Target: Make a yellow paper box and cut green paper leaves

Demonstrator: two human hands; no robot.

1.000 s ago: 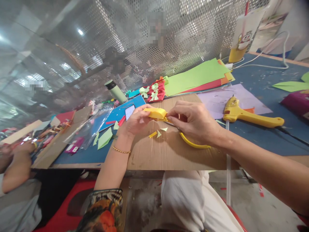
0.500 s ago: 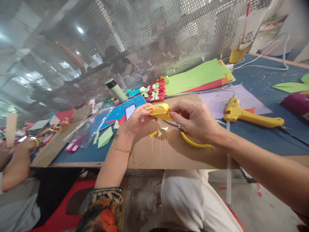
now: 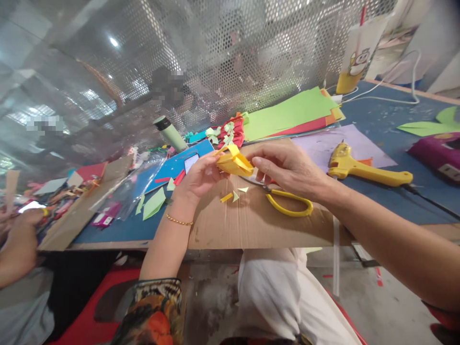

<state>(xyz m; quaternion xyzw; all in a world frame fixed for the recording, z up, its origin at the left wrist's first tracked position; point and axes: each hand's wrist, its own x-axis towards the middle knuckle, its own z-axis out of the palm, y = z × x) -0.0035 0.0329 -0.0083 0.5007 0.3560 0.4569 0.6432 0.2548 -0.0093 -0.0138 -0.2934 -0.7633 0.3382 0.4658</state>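
Observation:
My left hand (image 3: pixel 201 175) pinches a small folded yellow paper piece (image 3: pixel 233 165) by its left end, above a cardboard sheet. A loop of the yellow strip stands up from its top. Just right of the folded paper is my right hand (image 3: pixel 283 167), fingers loosely bent and apart, with the thumb near the paper's edge and nothing visible in its grasp. Under that hand lie yellow-handled scissors (image 3: pixel 291 203), their blades partly hidden. Small green and yellow paper scraps (image 3: pixel 227 197) rest on the cardboard (image 3: pixel 230 230) below the folded paper.
A yellow glue gun (image 3: pixel 370 170) lies on lilac paper (image 3: pixel 359 139) at right, its cord trailing off. Behind are green sheets (image 3: pixel 287 112), red pieces with green bows (image 3: pixel 232 132), a tumbler (image 3: pixel 170 134) and a drink cup (image 3: pixel 355 62). Another person's arm (image 3: pixel 21 239) is at far left.
My right hand has let go of the folded yellow paper's right end and moved slightly off. The yellow piece has turned in my left hand, and more of the scissors' handle shows.

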